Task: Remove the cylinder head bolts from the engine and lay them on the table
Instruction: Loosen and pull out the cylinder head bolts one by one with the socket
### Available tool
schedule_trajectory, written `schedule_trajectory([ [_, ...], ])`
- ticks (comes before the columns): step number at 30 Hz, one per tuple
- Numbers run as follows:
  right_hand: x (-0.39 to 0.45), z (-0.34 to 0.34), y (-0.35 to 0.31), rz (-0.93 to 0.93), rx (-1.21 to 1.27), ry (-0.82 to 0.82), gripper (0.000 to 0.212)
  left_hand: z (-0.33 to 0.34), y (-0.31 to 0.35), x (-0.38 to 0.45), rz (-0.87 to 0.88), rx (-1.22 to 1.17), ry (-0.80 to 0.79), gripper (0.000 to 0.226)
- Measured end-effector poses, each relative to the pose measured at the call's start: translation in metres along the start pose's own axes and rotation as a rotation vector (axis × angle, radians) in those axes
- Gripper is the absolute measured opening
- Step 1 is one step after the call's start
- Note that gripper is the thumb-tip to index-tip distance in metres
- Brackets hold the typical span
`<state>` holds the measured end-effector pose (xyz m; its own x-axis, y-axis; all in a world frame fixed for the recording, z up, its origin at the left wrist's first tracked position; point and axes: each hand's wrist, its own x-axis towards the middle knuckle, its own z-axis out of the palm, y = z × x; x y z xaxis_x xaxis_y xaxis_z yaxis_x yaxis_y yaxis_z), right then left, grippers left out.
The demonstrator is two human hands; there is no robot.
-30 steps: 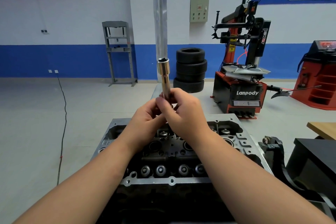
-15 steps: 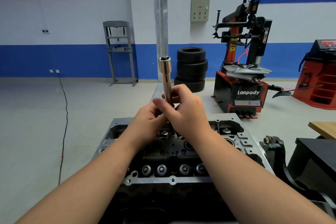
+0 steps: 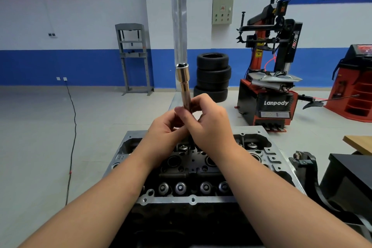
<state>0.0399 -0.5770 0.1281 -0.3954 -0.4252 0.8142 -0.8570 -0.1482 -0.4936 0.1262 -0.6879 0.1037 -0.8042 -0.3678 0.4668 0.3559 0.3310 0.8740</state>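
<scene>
The engine's cylinder head (image 3: 192,199) lies in front of me, grey rim around dark valve gear with a row of round valve caps (image 3: 181,187). Above its middle I hold a long shiny deep socket (image 3: 183,83) upright, open end up. My left hand (image 3: 163,134) grips its lower part from the left. My right hand (image 3: 212,127) wraps round it from the right, thumb across the shaft. The tool's lower end is hidden behind my fingers. I cannot make out any loose bolt.
A black stand arm (image 3: 306,164) and a black box (image 3: 352,173) sit close on the right, with a wooden table corner (image 3: 360,143) behind. Farther off are a tyre changer (image 3: 270,104), stacked tyres (image 3: 213,76), a steel pillar (image 3: 179,26) and a floor cable (image 3: 72,127).
My fingers have shifted slightly on the socket. It stays upright at about the same height over the cylinder head.
</scene>
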Motion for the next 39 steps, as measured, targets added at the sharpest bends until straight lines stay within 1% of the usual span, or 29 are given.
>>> schedule_trajectory([
  [1,0.0001,-0.0002,-0.0002,-0.005,0.012,0.003,0.014,-0.0003,-0.0003,-0.0007,-0.005,-0.008,-0.031,0.025],
  [3,0.0009,-0.0006,-0.0005,0.012,0.035,-0.044,0.013,-0.0008,-0.0007,-0.0022,-0.025,-0.011,-0.072,0.03],
  [5,0.0007,-0.0003,-0.0006,0.033,0.031,-0.098,0.015,-0.0013,-0.0007,-0.0031,-0.028,0.001,-0.079,0.032],
  [7,0.0002,-0.0001,-0.0009,0.033,0.03,-0.118,0.02,0.0001,0.0018,-0.0025,-0.005,0.028,-0.049,0.025],
  [9,0.0,0.0002,-0.0011,0.031,0.036,-0.107,0.021,0.0017,0.0024,-0.0008,0.015,0.067,-0.002,0.019],
  [11,0.0005,0.0004,-0.0001,0.06,0.023,-0.074,0.02,0.0021,0.0001,0.001,0.021,0.08,0.024,0.019],
  [14,0.0021,0.0004,0.0006,0.057,0.022,-0.031,0.016,0.0005,-0.0015,0.0001,0.028,0.007,-0.018,0.028],
  [17,0.0032,-0.0009,-0.0007,0.058,0.051,-0.089,0.015,-0.0014,-0.0037,-0.0002,-0.023,-0.016,-0.035,0.038],
  [19,0.0034,-0.0021,-0.0011,0.085,0.053,-0.133,0.019,-0.0024,-0.0053,-0.0009,-0.049,-0.003,-0.048,0.039],
  [21,0.0036,-0.0027,-0.002,0.107,0.067,-0.169,0.025,-0.0021,-0.0037,-0.0007,-0.044,0.026,-0.041,0.032],
  [23,0.0029,-0.0022,-0.0037,0.105,0.046,-0.17,0.034,-0.0007,-0.0016,0.0008,-0.031,0.062,-0.014,0.027],
  [24,0.0027,-0.0018,-0.0035,0.108,0.039,-0.149,0.034,0.0,-0.0011,0.0019,-0.025,0.065,-0.002,0.023],
  [25,0.0029,-0.0013,-0.0027,0.116,0.046,-0.115,0.029,0.0006,-0.0007,0.0024,-0.02,0.049,-0.001,0.019],
  [28,0.0033,-0.0016,-0.0004,0.119,0.063,-0.04,0.018,0.0009,0.0007,0.0011,-0.009,-0.012,-0.018,0.024],
  [32,0.0027,-0.0021,0.0005,0.096,0.064,-0.067,0.012,-0.0015,-0.003,-0.0005,-0.062,-0.025,-0.013,0.037],
  [33,0.0027,-0.0021,0.0009,0.097,0.058,-0.076,0.013,-0.0014,-0.0032,-0.0007,-0.064,-0.016,-0.026,0.037],
  [35,0.0025,-0.0022,0.0009,0.107,0.056,-0.097,0.021,-0.0008,-0.003,-0.0008,-0.041,0.013,-0.044,0.032],
  [37,0.0021,-0.0023,-0.0007,0.107,0.084,-0.114,0.027,-0.0011,-0.002,-0.0002,-0.025,0.005,-0.025,0.027],
  [39,0.0014,-0.0016,-0.0019,0.108,0.11,-0.12,0.021,-0.0011,-0.0019,0.0007,-0.009,-0.006,0.002,0.032],
])
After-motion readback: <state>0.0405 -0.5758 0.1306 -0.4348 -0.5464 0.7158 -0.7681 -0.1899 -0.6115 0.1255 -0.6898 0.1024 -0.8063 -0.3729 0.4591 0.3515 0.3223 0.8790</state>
